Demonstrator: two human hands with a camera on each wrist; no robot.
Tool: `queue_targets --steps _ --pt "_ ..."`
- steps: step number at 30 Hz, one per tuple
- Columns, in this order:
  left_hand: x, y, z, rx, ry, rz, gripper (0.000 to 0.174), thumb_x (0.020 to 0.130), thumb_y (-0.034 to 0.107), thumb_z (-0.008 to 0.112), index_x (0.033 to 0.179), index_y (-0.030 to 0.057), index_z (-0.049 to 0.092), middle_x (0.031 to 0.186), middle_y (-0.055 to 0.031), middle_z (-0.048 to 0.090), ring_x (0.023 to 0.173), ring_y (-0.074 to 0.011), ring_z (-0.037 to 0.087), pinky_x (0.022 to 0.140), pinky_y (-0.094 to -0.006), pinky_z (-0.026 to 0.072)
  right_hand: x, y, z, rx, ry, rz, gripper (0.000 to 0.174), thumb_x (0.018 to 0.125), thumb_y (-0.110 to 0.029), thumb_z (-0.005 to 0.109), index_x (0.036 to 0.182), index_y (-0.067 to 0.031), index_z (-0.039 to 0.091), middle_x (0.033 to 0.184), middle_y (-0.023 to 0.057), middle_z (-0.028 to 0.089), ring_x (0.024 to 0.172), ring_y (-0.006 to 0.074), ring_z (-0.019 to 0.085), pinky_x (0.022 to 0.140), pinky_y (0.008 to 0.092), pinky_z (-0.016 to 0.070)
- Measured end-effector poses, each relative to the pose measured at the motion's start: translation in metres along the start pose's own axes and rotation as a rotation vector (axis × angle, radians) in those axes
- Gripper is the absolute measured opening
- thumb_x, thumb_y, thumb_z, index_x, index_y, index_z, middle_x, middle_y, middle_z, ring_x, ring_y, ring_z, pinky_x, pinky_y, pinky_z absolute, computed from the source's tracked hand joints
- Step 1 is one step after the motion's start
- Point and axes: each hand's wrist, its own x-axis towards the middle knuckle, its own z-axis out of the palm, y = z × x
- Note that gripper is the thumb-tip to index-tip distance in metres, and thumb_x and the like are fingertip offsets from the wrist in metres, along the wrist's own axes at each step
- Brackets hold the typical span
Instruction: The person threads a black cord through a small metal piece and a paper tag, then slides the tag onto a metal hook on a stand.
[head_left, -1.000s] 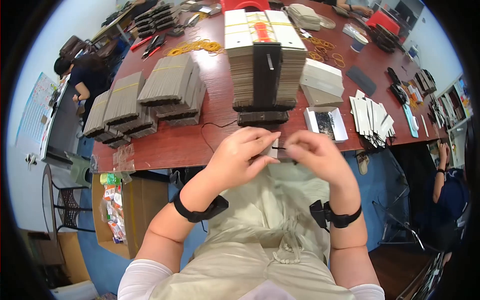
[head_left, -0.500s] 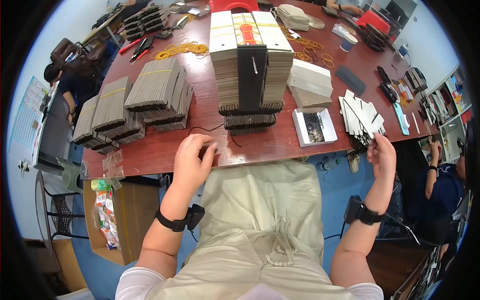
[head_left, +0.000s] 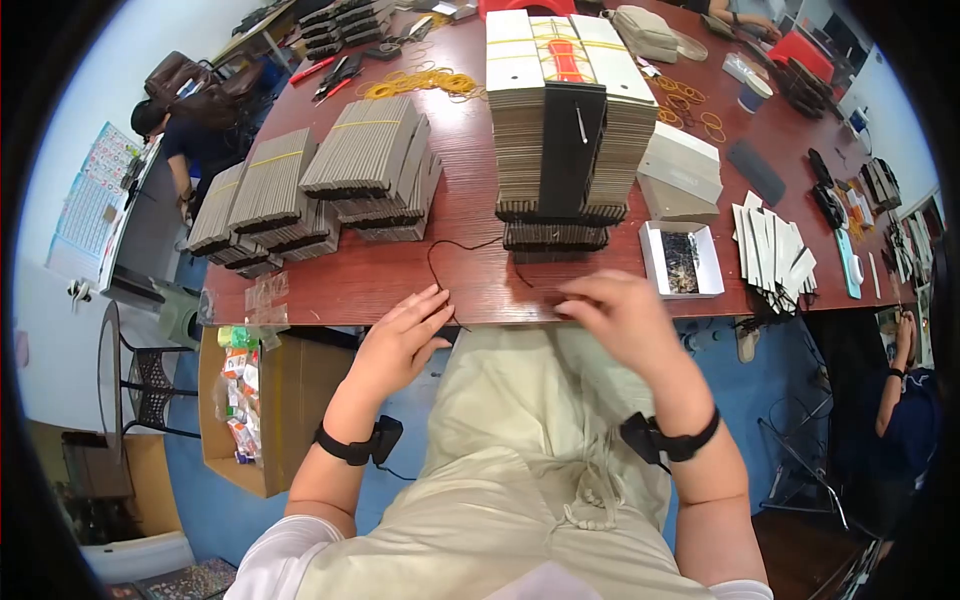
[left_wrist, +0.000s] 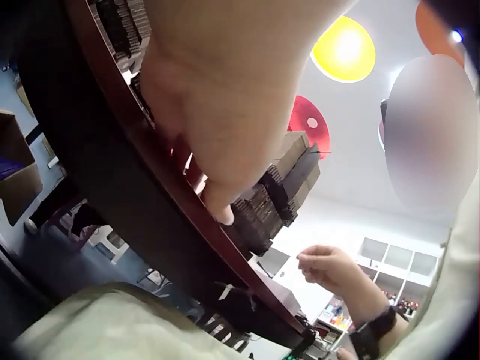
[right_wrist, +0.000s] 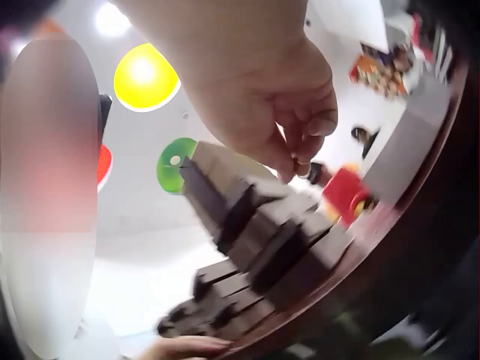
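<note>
My left hand point(head_left: 400, 345) rests with relaxed fingers on the front edge of the dark red table point(head_left: 490, 290). Its fingertips lie by a thin black cord point(head_left: 431, 262), and whether they touch it I cannot tell. The right hand point(head_left: 630, 320) hovers over the edge to the right, blurred, fingers loosely bent, with nothing visible between thumb and forefinger. A shorter black cord point(head_left: 522, 276) lies between the hands. Behind them rises a tall banded stack of boards point(head_left: 520, 150) with a black piece at its front. In the right wrist view, the right hand point(right_wrist: 277, 112) is above blurred stacks.
Banded grey bundles point(head_left: 365, 150) stand at left. An open white box point(head_left: 708, 262) with small dark pieces and a fan of white strips point(head_left: 770, 245) lie at right. Yellow rubber bands point(head_left: 425, 84) lie farther back. A cardboard box point(head_left: 290, 410) is on the floor.
The white piece and black cord held between both hands a second ago are gone from there. The right hand went to the white strips, then came back left. The left hand lowered to the table edge.
</note>
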Motion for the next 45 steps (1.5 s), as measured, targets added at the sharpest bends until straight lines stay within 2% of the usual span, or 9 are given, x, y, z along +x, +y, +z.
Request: queue_targets --steps 8,13,16,20,21,24,28,43,45 --pt "0.002 0.005 0.016 0.14 0.179 0.038 0.025 0.067 0.011 0.071 0.092 0.0102 0.067 0.101 -0.0093 0.063 0.101 -0.0288 0.057 0.09 -0.0442 0.0421 0.019 0.011 0.079 -0.397 0.232 -0.005 0.016 0.072 -0.015 0.067 0.076 -0.0028 0.058 0.07 0.012 0.056 0.069 0.031 0.057 0.06 0.04 0.0454" --pt "0.013 0.013 0.013 -0.124 0.223 0.017 0.012 0.071 0.005 0.067 0.083 0.0049 0.065 0.095 -0.0087 0.064 0.099 -0.0271 0.059 0.088 -0.0446 0.042 0.01 0.01 0.065 -0.358 0.108 -0.012 0.019 0.073 -0.011 0.065 0.081 -0.0008 0.052 0.07 0.0111 0.057 0.07 0.0298 0.058 0.06 0.0384 0.0458" --pt "0.029 0.032 0.005 -0.563 0.091 -0.101 0.007 0.076 0.003 0.062 0.083 0.0025 0.062 0.096 -0.0093 0.064 0.096 -0.0249 0.06 0.087 -0.0429 0.043 0.004 -0.012 0.038 0.009 0.002 0.169 0.018 0.074 -0.007 0.064 0.087 -0.0012 0.053 0.066 0.0105 0.059 0.064 0.0266 0.059 0.057 0.035 0.0455" --pt "0.049 0.064 0.006 -1.528 -0.185 -0.607 0.011 0.09 0.013 0.052 0.088 0.0033 0.055 0.069 0.0003 0.052 0.064 -0.0101 0.049 0.06 -0.0272 0.0443 -0.01 -0.012 0.015 0.337 -0.182 0.232 0.023 0.074 -0.006 0.066 0.094 -0.0036 0.055 0.061 0.0065 0.059 0.057 0.0145 0.057 0.054 0.0281 0.0435" --pt "0.052 0.064 0.005 -1.631 -0.26 -0.596 0.015 0.094 0.018 0.047 0.089 0.0051 0.052 0.065 0.0044 0.042 0.059 -0.0048 0.039 0.049 -0.0221 0.034 -0.013 -0.011 0.009 0.396 -0.207 0.263 0.024 0.073 -0.007 0.068 0.094 -0.0022 0.057 0.062 0.0037 0.059 0.057 0.006 0.053 0.052 0.0238 0.0412" --pt "0.067 0.078 0.0 -1.296 -0.188 -0.485 0.015 0.094 0.018 0.047 0.089 0.0051 0.053 0.066 0.0037 0.043 0.058 -0.0038 0.037 0.049 -0.0204 0.0293 -0.015 -0.039 -0.02 0.521 -0.25 0.435 0.021 0.074 -0.005 0.067 0.093 -0.0007 0.056 0.065 0.0029 0.062 0.056 0.0052 0.053 0.05 0.0222 0.0405" --pt "0.069 0.092 -0.001 -0.967 -0.156 -0.256 0.019 0.093 0.018 0.047 0.088 0.0023 0.057 0.078 -0.0021 0.054 0.071 -0.0097 0.048 0.066 -0.0254 0.042 -0.017 -0.043 -0.03 0.765 -0.194 0.482 0.02 0.076 -0.002 0.065 0.094 -0.0006 0.056 0.069 0.0036 0.064 0.055 0.0056 0.053 0.048 0.0202 0.0405" --pt "0.069 0.095 -0.002 -1.122 -0.468 -0.374 0.019 0.094 0.016 0.045 0.093 0.0004 0.056 0.082 -0.0014 0.057 0.072 -0.0078 0.047 0.065 -0.024 0.0415 -0.018 -0.039 -0.027 0.675 -0.217 0.392 0.006 0.079 -0.002 0.062 0.078 -0.0024 0.056 0.065 0.0023 0.062 0.053 0.0041 0.051 0.046 0.0197 0.0385" --pt "0.071 0.096 0.011 -1.1 -0.22 -0.235 0.021 0.095 0.018 0.043 0.1 -0.0003 0.052 0.087 -0.0036 0.056 0.072 -0.0088 0.048 0.066 -0.0238 0.0419 -0.018 -0.04 -0.029 0.705 -0.209 0.386 0.008 0.08 -0.002 0.061 0.076 -0.0023 0.055 0.064 0.0018 0.061 0.053 0.0045 0.051 0.046 0.0199 0.0385"
